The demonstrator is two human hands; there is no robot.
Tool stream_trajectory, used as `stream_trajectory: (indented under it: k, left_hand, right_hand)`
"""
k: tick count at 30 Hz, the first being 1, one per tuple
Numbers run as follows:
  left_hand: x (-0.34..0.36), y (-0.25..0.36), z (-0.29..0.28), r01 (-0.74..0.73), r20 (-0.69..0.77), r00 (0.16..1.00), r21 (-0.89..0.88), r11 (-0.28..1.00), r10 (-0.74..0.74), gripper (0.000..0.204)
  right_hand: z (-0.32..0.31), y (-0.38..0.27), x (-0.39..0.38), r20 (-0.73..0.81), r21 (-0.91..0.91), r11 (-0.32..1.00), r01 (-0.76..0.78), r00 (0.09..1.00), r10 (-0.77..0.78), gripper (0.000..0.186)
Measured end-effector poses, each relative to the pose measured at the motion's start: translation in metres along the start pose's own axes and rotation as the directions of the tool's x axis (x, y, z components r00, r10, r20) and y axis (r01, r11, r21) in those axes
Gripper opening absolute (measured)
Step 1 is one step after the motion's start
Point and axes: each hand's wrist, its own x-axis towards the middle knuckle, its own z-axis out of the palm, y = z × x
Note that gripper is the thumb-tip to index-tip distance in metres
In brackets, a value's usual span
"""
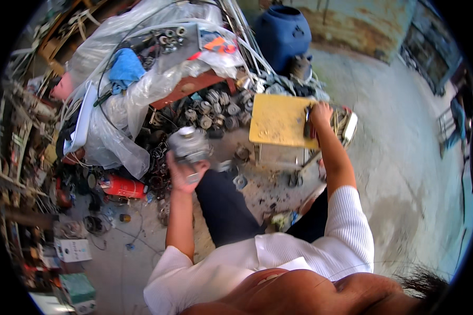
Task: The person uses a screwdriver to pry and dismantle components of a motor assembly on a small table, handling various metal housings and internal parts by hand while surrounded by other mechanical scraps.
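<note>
A silvery, rounded metal machine part [188,144], smeared by motion, rests in my left hand [183,176]. My fingers wrap round its underside; its far side is hidden. On the right, my right hand [321,113] is closed at the right part of a yellow board [276,121], on a dark hand tool [307,123] with some red on it. The tool's exact kind does not show. The board lies flat on a low stand and has crumbs scattered over it.
Several similar metal parts [215,110] are piled on the floor beyond my knees. A plastic-draped bench [163,86] with a blue cloth [125,69] stands far left, a red cylinder [122,187] below it. A blue barrel [283,34] stands behind the board.
</note>
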Motion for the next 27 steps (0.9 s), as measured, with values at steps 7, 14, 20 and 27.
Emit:
stream_trajectory:
  k: [7, 14, 20, 27]
  left_hand:
    - [0.164, -0.103, 0.039, 0.438, 0.195, 0.877, 0.046, 0.898, -0.439, 0.064]
    - [0.238, -0.153, 0.017, 0.494, 0.153, 0.858, 0.014, 0.869, -0.491, 0.056]
    - [0.249, -0.137, 0.031, 0.235, -0.081, 0.970, 0.058, 0.970, -0.230, 0.047]
    - [0.251, -0.124, 0.025, 0.290, -0.123, 0.945, -0.118, 0.950, -0.304, 0.063]
  right_hand:
    - [-0.013, 0.035, -0.003, -0.183, 0.298, 0.955, -0.008, 0.981, 0.066, 0.019]
    - [-0.172, -0.090, 0.008, -0.321, 0.860, 0.369, 0.354, 0.935, -0.148, 0.013]
    - [-0.207, -0.257, 0.089, -0.314, 0.874, 0.147, 0.463, 0.769, -0.557, 0.025]
    - [-0.246, -0.293, 0.091, -0.122, 0.981, -0.192, 0.032, 0.868, -0.482, 0.028]
